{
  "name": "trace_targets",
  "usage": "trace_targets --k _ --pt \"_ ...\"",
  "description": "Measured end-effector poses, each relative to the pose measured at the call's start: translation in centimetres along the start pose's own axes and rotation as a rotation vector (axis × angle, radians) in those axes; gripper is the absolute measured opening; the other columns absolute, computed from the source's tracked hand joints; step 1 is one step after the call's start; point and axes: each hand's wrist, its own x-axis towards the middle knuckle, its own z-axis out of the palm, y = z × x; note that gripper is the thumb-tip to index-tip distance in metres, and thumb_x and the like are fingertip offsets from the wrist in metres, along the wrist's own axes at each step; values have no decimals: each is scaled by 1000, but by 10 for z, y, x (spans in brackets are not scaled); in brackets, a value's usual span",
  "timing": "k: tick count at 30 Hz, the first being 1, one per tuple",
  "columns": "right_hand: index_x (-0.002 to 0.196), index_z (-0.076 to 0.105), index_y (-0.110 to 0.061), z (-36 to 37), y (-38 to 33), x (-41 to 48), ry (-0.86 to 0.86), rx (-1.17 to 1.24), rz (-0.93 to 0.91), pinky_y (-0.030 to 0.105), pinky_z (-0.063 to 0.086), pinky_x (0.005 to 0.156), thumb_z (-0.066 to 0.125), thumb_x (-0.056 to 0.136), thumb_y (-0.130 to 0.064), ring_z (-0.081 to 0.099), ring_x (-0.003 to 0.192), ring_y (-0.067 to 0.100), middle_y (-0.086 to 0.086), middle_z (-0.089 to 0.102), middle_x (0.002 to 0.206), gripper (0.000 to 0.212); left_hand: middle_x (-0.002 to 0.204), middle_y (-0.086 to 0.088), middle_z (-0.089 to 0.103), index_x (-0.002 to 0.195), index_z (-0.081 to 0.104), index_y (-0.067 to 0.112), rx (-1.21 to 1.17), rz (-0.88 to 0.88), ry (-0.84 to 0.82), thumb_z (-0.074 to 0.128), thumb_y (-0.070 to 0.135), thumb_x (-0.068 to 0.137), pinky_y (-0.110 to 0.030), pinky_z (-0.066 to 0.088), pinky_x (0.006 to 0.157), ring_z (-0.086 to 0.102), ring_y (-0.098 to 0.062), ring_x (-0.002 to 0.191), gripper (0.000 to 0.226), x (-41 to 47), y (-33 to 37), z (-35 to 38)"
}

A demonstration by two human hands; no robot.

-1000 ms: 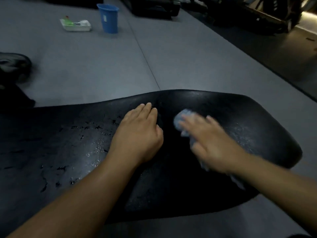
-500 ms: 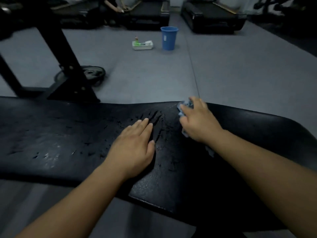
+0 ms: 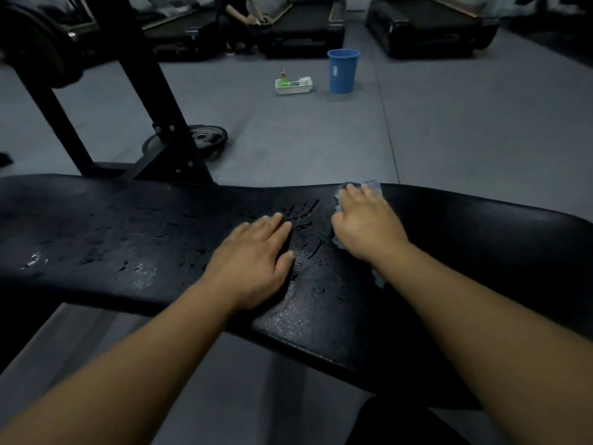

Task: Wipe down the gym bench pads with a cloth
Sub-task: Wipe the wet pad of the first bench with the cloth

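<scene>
The blue cloth (image 3: 372,185) is bunched under the right hand (image 3: 365,226), whose grip is curled around it, and is pressed onto the far edge of the black bench pad (image 3: 128,232), at about one o'clock from the left hand (image 3: 253,261). The left grip is released, with fingers laid flat on the wet pad, probably so the body is braced. Droplets toward nine o'clock suggest that stretch is not yet wiped.

head cam | forward-down | close over bench pad (image 3: 128,236) | single view
</scene>
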Motion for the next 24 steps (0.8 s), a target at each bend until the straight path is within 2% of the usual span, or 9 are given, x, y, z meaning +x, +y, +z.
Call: trace_targets --k 3,6,8,10,12,15,18,21,24 --pt "146 43 -13 -4 -43 -55 -27 33 -192 35 17 120 34 97 -30 29 144 25 7 40 154 53 168 7 -3 161 7 27 -58 -42 28 12 53 100 -38 0 125 -5 -7 153 67 -3 -9 3" --pt "154 35 -19 -20 -41 -128 -130 83 -283 30 11 122 21 92 -42 18 151 18 -1 26 162 67 168 5 -4 161 7 24 -66 0 33 10 51 98 -39 -1 125 -6 -8 153 68 -5 -11 6" --pt "153 37 -20 -20 -18 -131 -102 45 -138 27 13 121 14 86 -47 19 151 16 -2 27 162 75 168 4 -5 161 5 22 -81 25 19 15 47 104 -39 -2 125 -7 -10 153 63 -7 -15 5" --pt "147 43 -17 -15 -9 -108 -11 -1 85 31 22 119 19 90 -43 26 147 20 4 38 157 68 168 3 -5 161 4 21 -85 25 21 17 46 104 -40 -2 125 -8 -11 153 63 -9 -14 5" --pt "147 42 -13 -4 -44 -86 46 -27 243 38 20 121 23 92 -38 28 145 26 9 39 155 64 168 2 -4 161 6 20 -98 36 26 18 46 104 -41 -1 125 -6 -12 153 63 -8 -14 5" --pt "151 37 -12 8 -104 -102 14 10 108 39 15 124 17 90 -38 22 148 26 7 34 158 69 168 2 -2 161 8 20 -126 33 34 20 44 105 -40 -1 125 -4 -12 154 62 -9 -17 6" --pt "152 37 -18 -6 -93 -146 -40 62 27 30 13 123 23 93 -37 20 150 19 0 31 161 64 168 1 0 160 9 19 -144 49 43 19 42 105 -40 1 125 -3 -13 154 61 -10 -18 7" --pt "145 49 -16 -16 -48 -151 29 19 186 24 19 117 32 91 -35 33 145 21 4 42 154 59 168 0 2 160 11 18 -171 54 69 19 41 104 -42 3 125 -1 -14 154 61 -10 -17 8" --pt "142 46 -13 -8 -41 -95 72 -37 419 35 27 114 31 90 -35 34 138 24 6 42 150 59 168 -1 5 160 14 17 -168 48 94 21 40 103 -42 4 125 1 -15 154 61 -10 -16 10"
